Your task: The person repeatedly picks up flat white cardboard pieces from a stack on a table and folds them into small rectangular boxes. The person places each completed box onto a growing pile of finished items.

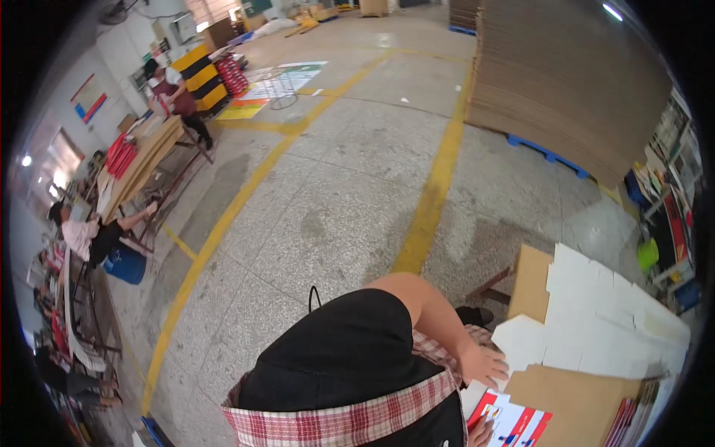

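Cardboard stack (566, 82): the landmark, on a pallet (547, 155)
Floor line (432, 201): just left of the stack
Bench (145, 160): well left of the stack
Shelving (674, 231): right of the stack
Sheets (618, 313): in front of the stack
Carton blank (521, 426): in front of the stack, nearer the viewer than the sheets

Soft, fairly even light fills the hall around me, some from a tube lamp (612, 12) high on the right, some from a left-hand window (62, 160) that flares white. The floor (357, 171) takes a faint sheen far off and a diffuse shadow nearer the cardboard stack (566, 82), whose brown side looks dim. The white cardboard (611, 313) shows bright; folds nearly vanish in the black cloth (335, 357). Yellow lines (246, 194) bow, leftward figures turn soft and slanted, and the rim sinks into black.
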A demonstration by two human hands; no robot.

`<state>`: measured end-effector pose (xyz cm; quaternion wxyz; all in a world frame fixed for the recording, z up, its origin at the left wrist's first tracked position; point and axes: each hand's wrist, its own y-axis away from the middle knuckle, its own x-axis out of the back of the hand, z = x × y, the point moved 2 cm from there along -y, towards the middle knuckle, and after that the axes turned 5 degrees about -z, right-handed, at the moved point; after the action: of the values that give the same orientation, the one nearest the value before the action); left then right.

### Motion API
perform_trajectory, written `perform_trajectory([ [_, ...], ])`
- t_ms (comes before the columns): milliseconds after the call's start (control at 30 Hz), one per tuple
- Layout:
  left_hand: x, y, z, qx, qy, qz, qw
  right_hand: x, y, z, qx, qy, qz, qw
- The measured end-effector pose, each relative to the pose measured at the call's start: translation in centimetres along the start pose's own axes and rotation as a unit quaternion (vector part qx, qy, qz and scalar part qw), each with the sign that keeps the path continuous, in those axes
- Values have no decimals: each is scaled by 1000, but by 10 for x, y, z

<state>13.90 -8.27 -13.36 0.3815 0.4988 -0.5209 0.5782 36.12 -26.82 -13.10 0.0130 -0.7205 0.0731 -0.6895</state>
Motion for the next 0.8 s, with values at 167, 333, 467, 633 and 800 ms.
perform_trajectory([
  [167, 13, 14, 5, 10, -34, 45, 998, 67, -18, -48, -111, 51, -212, 970],
  [333, 45, -17, -4, -16, 60, -134, 989, 47, -3, -25, -34, -7, -101, 994],
  [467, 51, -71, -15, -99, 62, -262, 958, 72, 4, -17, 29, -91, 40, 995],
  [633, 39, -121, -45, 12, 240, -465, 852, 37, 25, 25, 34, -37, 15, 999],
  [800, -27, -161, -78, -92, 316, -313, 891, 47, 10, 1, 49, -34, -70, 996],
])
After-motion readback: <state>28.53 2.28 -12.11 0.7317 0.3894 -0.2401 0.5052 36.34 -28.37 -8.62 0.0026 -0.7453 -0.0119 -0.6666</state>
